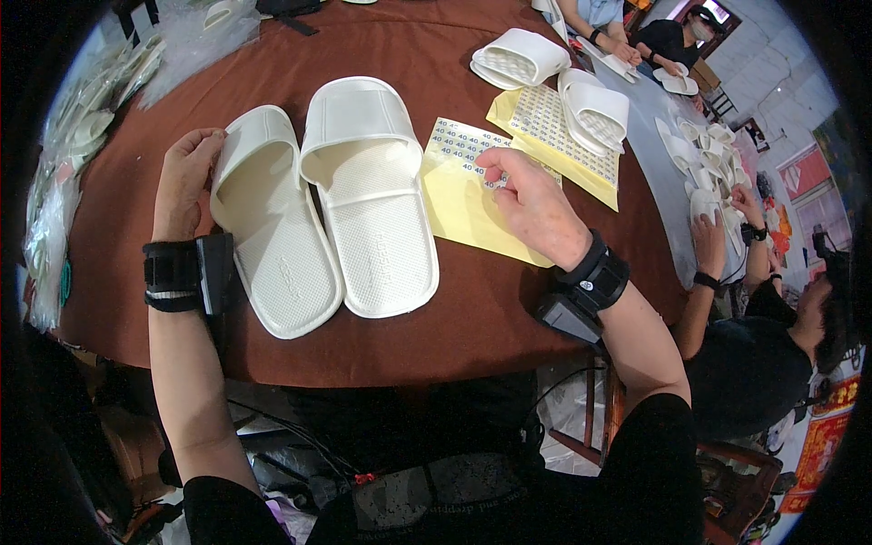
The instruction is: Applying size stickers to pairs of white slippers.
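Note:
Two white slide slippers lie side by side on the brown cloth, toes pointing away from me. The left slipper (282,241) is angled a little, and the right slipper (377,218) stands straighter against it. My left hand (186,177) grips the outer edge of the left slipper's strap with curled fingers. Over a yellow sheet of small printed stickers (468,204), my right hand (538,204) has thumb and forefinger pinched together. Whatever is between those fingertips is too small to make out. Stickers cover the sheet's upper part; its lower part is bare backing.
A second sticker sheet (586,173) lies farther right, partly under a pair of white slippers (590,109). Another white pair (520,59) sits behind. Plastic-wrapped slippers (91,127) line the left edge. At right, a co-worker's hands (718,236) are by a slipper pile (704,154).

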`<state>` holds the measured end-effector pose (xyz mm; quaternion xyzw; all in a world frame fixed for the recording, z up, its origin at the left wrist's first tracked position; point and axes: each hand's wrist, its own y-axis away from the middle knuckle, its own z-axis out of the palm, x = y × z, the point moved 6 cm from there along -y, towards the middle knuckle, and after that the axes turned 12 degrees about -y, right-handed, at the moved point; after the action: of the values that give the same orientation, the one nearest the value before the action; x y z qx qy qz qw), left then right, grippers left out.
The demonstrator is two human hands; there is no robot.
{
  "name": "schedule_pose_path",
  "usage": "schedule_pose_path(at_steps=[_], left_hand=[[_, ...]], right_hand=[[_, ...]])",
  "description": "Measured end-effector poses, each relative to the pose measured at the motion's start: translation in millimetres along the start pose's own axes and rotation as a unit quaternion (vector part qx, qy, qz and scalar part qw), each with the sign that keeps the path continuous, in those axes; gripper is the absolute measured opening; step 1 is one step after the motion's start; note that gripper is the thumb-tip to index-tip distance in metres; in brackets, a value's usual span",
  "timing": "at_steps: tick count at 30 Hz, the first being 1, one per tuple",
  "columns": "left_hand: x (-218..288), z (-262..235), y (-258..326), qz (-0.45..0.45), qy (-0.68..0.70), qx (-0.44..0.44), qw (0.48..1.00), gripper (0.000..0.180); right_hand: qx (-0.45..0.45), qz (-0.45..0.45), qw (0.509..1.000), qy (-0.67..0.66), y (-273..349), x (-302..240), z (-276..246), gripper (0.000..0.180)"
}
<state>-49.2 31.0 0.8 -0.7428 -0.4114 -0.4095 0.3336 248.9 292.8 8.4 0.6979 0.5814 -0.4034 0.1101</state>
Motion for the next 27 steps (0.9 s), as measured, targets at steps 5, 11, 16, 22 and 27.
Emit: schedule_pose_path(at_steps=[5,11,16,22,27], left_hand=[[-0.1,-0.2,-0.5,-0.003,-0.010,-0.007,1.000,0.024],[1.1,-1.0,1.7,-0.001,-0.019,-0.007,1.000,0.024],[0.7,-1.4,0.9,0.004,-0.020,-0.008,1.000,0.024],[-3.2,-1.7,-2.6,0.008,-0.025,-0.004,1.000,0.024],[-4.4,-2.2,-3.0,0.007,-0.020,-0.004,1.000,0.024]], right_hand=[[-0.005,-0.001,1.000,0.009,1.0,-0.7,-0.6,0.036],[0.004,0.015,1.000,-0.012,2.3,0.2,-0.9,0.036],[0.001,-0.002,1.000,-0.003,1.6,-1.0,-0.5,0.037],[-0.005,0.007,1.000,0.004,2.1,0.1,-0.4,0.037],[0.009,0.034,0.998,-0.053,2.2,2.5,-0.7,0.034]])
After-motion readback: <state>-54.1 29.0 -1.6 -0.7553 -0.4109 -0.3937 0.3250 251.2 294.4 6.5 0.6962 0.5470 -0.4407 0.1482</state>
